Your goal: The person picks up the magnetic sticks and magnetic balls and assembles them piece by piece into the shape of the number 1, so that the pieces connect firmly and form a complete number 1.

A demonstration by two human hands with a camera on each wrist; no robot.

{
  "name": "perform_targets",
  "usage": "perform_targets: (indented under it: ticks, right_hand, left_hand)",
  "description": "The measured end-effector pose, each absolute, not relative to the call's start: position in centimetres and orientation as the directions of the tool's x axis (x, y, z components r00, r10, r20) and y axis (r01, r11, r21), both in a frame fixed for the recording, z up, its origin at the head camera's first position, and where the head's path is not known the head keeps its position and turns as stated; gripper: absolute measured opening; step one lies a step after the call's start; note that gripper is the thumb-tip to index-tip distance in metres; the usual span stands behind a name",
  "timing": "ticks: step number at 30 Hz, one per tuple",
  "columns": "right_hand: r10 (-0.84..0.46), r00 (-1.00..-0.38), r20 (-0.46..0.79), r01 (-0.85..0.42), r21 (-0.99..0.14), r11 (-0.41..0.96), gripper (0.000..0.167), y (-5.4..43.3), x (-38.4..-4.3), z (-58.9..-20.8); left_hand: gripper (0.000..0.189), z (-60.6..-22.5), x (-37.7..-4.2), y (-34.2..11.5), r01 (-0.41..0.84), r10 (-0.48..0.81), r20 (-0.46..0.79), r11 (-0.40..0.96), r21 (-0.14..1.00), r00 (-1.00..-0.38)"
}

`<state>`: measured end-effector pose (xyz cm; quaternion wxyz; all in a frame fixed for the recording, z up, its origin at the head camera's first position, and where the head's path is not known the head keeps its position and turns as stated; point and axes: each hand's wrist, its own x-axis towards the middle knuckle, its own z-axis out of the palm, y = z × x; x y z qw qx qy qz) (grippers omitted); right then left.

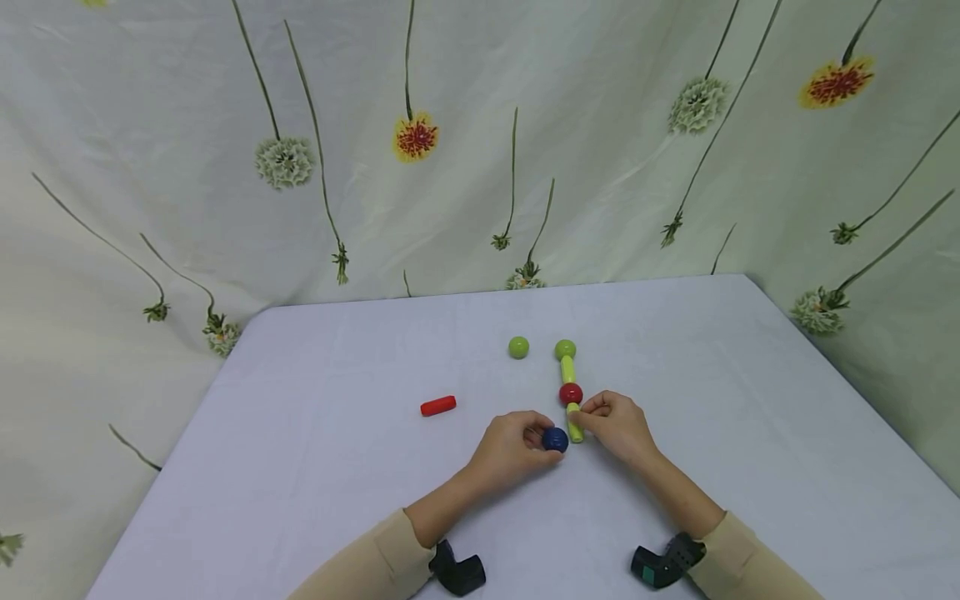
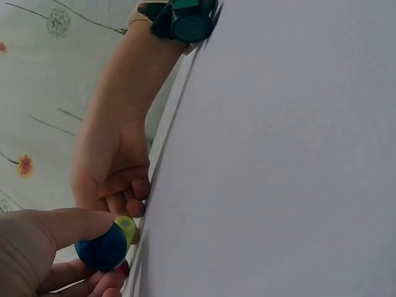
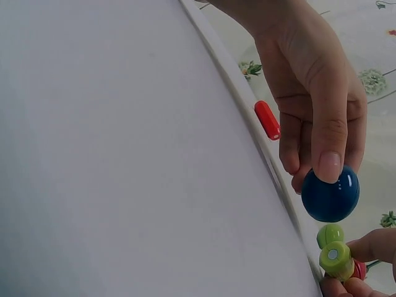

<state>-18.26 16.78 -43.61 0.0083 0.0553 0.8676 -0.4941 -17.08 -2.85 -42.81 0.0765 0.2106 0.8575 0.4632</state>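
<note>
My left hand (image 1: 513, 450) pinches a dark blue ball (image 1: 555, 439) between thumb and fingers, close beside the near end of a chain of pieces. My right hand (image 1: 618, 425) pinches the nearest yellow-green rod (image 1: 575, 423) of that chain. From there the chain runs away from me through a red ball (image 1: 571, 393) and a second yellow-green rod (image 1: 567, 369) to a green ball (image 1: 566, 350). In the right wrist view, the held rod (image 3: 337, 260) shows a pale round spot on its end face, just below the blue ball (image 3: 331, 197).
A loose green ball (image 1: 518, 347) lies left of the chain's far end. A red rod (image 1: 438, 406) lies farther left on the white table (image 1: 330, 400). Behind the table hangs a flowered cloth (image 1: 465, 75). Each wrist wears a small black device.
</note>
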Motion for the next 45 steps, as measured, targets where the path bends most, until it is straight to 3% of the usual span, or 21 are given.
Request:
perform_targets:
  ticks: [30,45]
  right_hand:
    - [0.087,-0.994,-0.06,0.096,-0.855,0.51,0.022,16.6,-18.0,-43.3]
    - [0.096,-0.994,-0.055,0.097,-0.852,0.515,0.021,16.7,-18.2,-43.4]
  left_hand:
    - [0.035,-43.2,-16.0,-1.1,0.315,0.511,0.049,0.45,0.835,-0.858]
    - [0.033,-44.0,-15.6,-0.4,0.34,0.462,0.116,0.438,0.832,-0.879]
